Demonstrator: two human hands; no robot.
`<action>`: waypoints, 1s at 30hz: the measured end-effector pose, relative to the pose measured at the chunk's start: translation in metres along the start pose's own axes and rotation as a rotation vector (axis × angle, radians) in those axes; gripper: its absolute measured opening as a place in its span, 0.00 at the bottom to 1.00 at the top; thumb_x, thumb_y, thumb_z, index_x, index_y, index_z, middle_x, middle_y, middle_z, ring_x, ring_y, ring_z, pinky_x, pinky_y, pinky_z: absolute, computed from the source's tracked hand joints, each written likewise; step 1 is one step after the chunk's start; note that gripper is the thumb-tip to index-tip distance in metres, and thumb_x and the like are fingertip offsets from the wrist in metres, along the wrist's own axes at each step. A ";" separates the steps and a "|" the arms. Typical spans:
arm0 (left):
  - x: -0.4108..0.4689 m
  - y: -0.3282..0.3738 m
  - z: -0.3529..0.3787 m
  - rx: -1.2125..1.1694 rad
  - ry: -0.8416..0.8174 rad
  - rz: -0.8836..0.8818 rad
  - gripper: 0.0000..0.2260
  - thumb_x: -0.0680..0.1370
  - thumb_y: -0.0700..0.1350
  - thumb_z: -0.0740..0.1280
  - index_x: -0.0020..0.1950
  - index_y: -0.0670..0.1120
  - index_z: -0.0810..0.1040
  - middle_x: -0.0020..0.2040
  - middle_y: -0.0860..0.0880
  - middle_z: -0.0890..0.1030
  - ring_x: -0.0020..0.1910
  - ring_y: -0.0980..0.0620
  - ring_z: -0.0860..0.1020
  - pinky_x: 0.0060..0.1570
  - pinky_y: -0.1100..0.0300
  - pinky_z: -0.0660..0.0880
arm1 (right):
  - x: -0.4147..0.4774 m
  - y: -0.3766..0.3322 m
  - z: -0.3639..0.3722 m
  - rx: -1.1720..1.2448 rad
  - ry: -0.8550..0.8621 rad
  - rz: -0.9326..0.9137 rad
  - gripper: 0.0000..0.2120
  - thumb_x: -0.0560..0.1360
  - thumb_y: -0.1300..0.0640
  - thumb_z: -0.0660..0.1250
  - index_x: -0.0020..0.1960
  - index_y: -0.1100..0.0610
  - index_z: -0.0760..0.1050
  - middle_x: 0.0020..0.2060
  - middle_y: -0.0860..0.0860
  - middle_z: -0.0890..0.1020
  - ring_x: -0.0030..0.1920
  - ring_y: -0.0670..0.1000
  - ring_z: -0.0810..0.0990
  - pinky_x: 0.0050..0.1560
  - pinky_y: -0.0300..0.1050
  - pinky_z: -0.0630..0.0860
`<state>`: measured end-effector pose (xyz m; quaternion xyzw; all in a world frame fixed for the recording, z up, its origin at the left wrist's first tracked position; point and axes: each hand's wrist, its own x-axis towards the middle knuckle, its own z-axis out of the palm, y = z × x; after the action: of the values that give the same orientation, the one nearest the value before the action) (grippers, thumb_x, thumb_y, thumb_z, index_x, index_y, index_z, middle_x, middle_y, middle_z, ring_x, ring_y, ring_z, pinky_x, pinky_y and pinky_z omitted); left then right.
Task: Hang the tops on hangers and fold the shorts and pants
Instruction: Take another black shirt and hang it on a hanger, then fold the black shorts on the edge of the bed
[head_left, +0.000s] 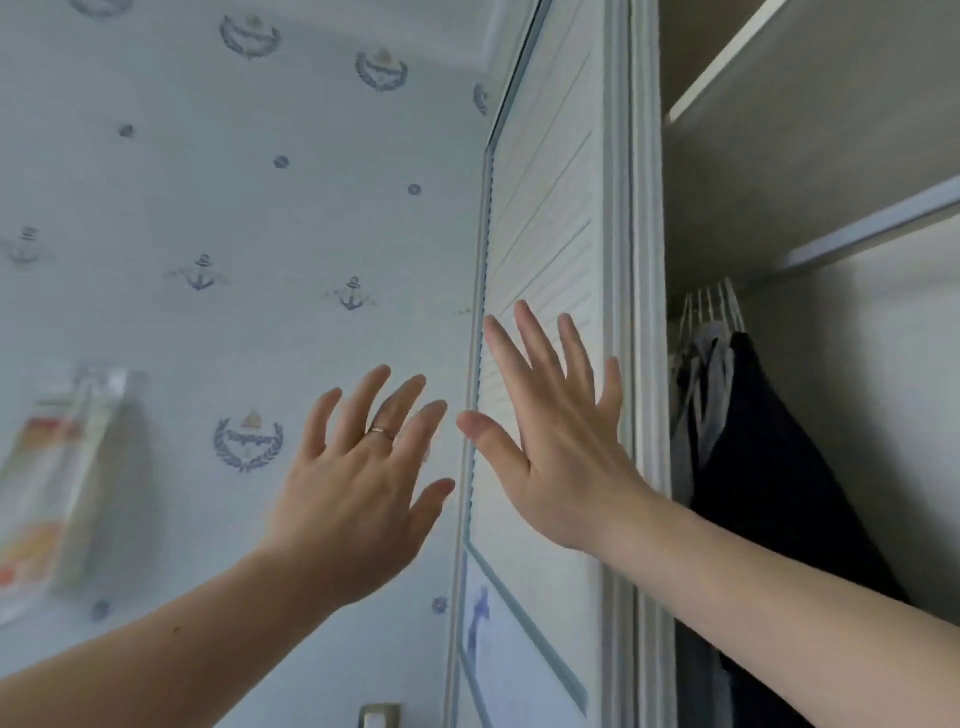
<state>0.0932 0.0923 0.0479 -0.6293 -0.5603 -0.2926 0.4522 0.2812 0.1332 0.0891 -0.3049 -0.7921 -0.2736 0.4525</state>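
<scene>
My left hand (358, 467) is raised in front of the wallpapered wall, fingers spread and straight, holding nothing; it wears a ring. My right hand (550, 436) is also raised with fingers spread, over the white louvred wardrobe door (545, 218); whether it touches the door I cannot tell. Inside the open wardrobe at the right, a dark top (779, 467) and grey garments (711, 374) hang on white hangers (711, 306) below a shelf. No shorts or pants are in sight.
The white wardrobe frame (649, 312) runs upright beside my right hand. A shelf edge (872, 223) crosses the wardrobe's upper part. A clear plastic packet (57, 483) hangs on the anchor-patterned wall (208, 208) at the left. A light switch plate (382, 717) shows at the bottom.
</scene>
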 end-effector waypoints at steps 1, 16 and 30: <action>-0.015 -0.021 -0.008 0.034 -0.028 -0.028 0.30 0.80 0.63 0.49 0.76 0.49 0.67 0.77 0.47 0.68 0.80 0.41 0.58 0.74 0.38 0.61 | 0.002 -0.021 0.008 0.012 -0.020 -0.023 0.35 0.76 0.27 0.36 0.79 0.38 0.35 0.79 0.39 0.33 0.78 0.48 0.28 0.72 0.65 0.32; -0.350 -0.291 -0.229 0.389 -0.388 -0.449 0.32 0.80 0.67 0.45 0.82 0.55 0.47 0.83 0.50 0.46 0.81 0.47 0.37 0.77 0.43 0.38 | -0.027 -0.425 0.099 0.637 -0.320 -0.309 0.36 0.75 0.26 0.36 0.78 0.37 0.33 0.80 0.38 0.39 0.79 0.44 0.32 0.77 0.60 0.34; -0.731 -0.277 -0.368 0.533 -0.741 -1.277 0.34 0.76 0.73 0.37 0.78 0.62 0.31 0.76 0.59 0.25 0.77 0.50 0.27 0.75 0.48 0.32 | -0.229 -0.793 0.181 1.028 -0.853 -0.736 0.39 0.73 0.26 0.37 0.80 0.38 0.42 0.81 0.40 0.46 0.80 0.47 0.39 0.77 0.58 0.36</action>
<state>-0.2717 -0.5700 -0.3700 -0.1122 -0.9792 -0.1229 0.1157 -0.3057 -0.3192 -0.3178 0.1488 -0.9766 0.1380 0.0719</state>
